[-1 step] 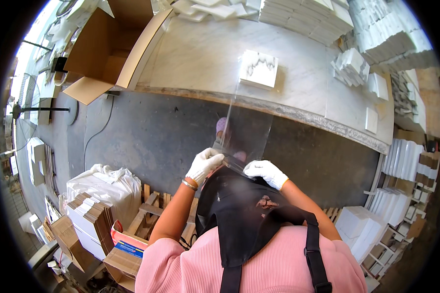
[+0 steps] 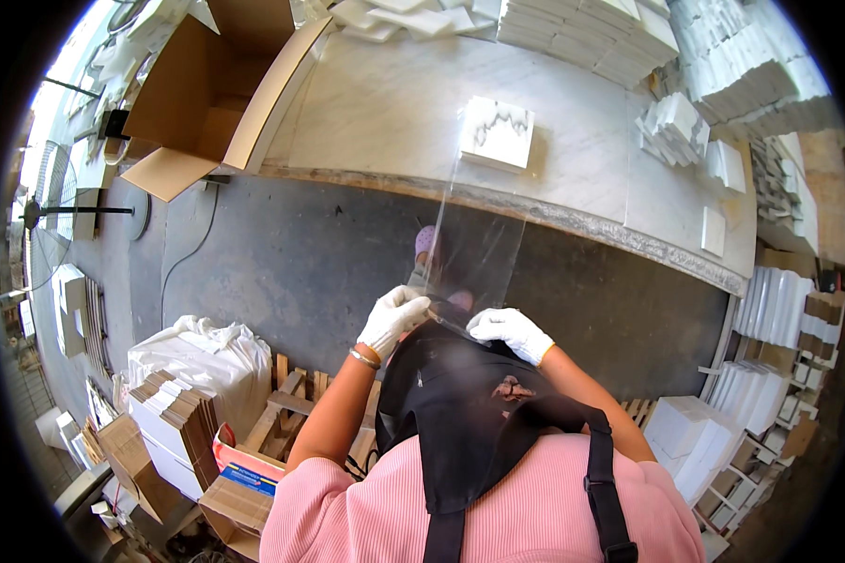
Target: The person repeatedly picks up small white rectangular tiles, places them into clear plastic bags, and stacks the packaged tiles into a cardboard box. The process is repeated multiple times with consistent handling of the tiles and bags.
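Both hands wear white gloves in front of my black apron. A clear plastic film stretches from a small stack of white, grey-veined marble tiles on the table back toward me. My left hand pinches the film's near left corner, thumb against fingers. At its near right corner, my right hand is closed on the same edge, fingertips bent inward. The edge between the hands looks dark and slightly blurred.
The pale stone table has a rough front edge. An opened cardboard box stands at its left end, and piled white tiles line the back. Behind me are a wooden pallet and a white-wrapped bundle; a floor fan stands left.
The film's right side has shifted very slightly to the right and its glints differ. Both hands stay where they were.
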{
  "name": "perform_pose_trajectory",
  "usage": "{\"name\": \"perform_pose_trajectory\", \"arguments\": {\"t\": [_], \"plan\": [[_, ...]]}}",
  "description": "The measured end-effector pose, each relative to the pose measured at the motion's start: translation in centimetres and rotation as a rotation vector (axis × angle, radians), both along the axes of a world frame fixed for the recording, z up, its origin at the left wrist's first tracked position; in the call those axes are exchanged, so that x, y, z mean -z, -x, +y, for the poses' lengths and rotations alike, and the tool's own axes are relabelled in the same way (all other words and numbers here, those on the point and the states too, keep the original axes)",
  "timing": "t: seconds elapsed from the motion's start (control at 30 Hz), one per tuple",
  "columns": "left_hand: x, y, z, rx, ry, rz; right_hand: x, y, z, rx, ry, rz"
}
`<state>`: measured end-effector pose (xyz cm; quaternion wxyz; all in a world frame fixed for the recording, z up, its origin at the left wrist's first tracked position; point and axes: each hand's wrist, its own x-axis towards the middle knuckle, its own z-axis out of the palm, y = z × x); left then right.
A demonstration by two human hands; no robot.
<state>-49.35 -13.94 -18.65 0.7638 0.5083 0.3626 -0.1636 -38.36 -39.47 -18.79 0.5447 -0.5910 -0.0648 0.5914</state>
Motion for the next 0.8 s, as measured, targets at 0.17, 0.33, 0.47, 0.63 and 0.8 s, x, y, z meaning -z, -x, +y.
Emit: {"name": "perform_pose_trajectory", "arguments": {"t": [0.17, 0.33, 0.47, 0.63, 0.8], "plan": [[-1.2, 0.5, -1.6, -0.217, 0.256, -0.058, -1.1, 0.2, -0.2, -0.020, 0.020, 0.026], [-5.0, -0.2, -2.5, -0.164, 0.172, -0.042, -3.5, -0.2, 0.0, -0.050, -0.024, 0.031], [-8.7, -0.4, -1.5, 0.080, -0.047, -0.071, -6.9, -1.3, 0.3, -0.063, -0.090, 0.029], [-12.7, -1.3, 1.6, 0.236, 0.037, 0.074, -11.2, -3.5, 1.1, -0.004, -0.243, 0.008], [-18.2, -5.7, 4.6, 0.147, 0.304, -0.119, -14.9, -8.1, 3.2, 0.135, -0.488, 0.061]]}}
